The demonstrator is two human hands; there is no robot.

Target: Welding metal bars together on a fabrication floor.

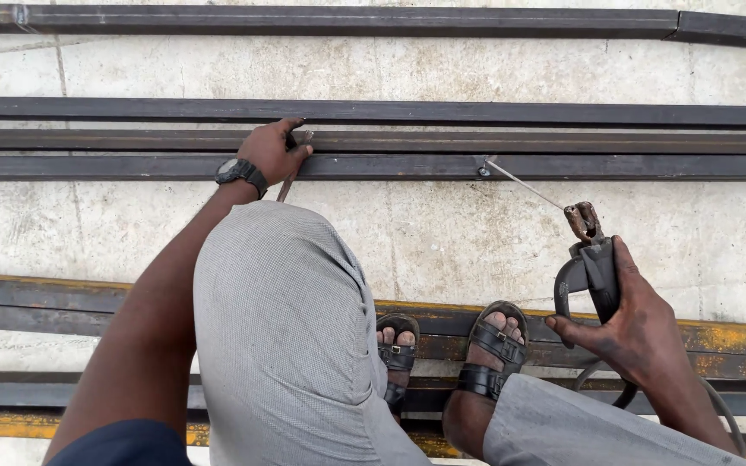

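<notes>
Your right hand is clamped around the electrode holder, fingers wrapped on its grip. The rod sticks out of the holder up and to the left, and its tip sits on or just at the weld spot on the nearest tube. So the work lies up-left of your right grip, along the rod's own axis. The cable drops behind that hand.

Your left hand is pressed down on the same tube, well to the left of the weld spot, fingers curled over a thin tool that slants down toward your knee; can't tell what kind. The right hand is nearer the spot.

The three tubes run left-right, side by side and touching or nearly so; a fourth tube lies apart at the top. Bare concrete between tubes and your sandals gives open room. Rusty yellow beams under your feet.
</notes>
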